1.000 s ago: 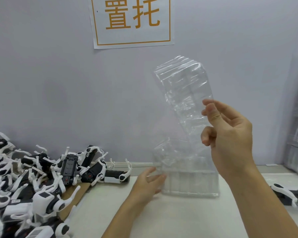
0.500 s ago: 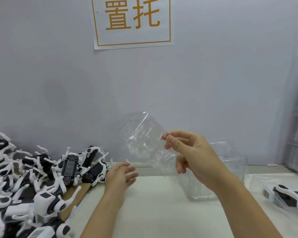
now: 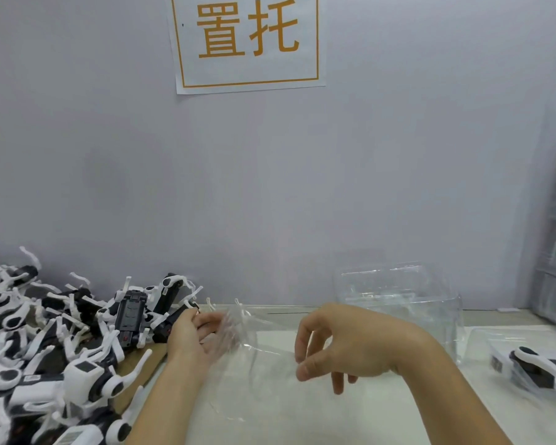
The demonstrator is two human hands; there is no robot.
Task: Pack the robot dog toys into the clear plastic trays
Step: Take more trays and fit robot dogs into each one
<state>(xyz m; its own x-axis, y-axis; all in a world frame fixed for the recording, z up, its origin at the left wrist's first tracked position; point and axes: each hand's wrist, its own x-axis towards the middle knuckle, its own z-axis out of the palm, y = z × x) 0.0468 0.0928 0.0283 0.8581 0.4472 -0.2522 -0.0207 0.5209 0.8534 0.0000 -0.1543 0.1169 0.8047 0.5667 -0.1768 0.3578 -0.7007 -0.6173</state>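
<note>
Glossy clear plastic is seen in the thin transparent trays (image 3: 398,303) at right; smooth black-and-white plastic in the piled robot dog toys (image 3: 52,342) at lower left; matt white paper in the orange-lettered sign (image 3: 247,43).
</note>
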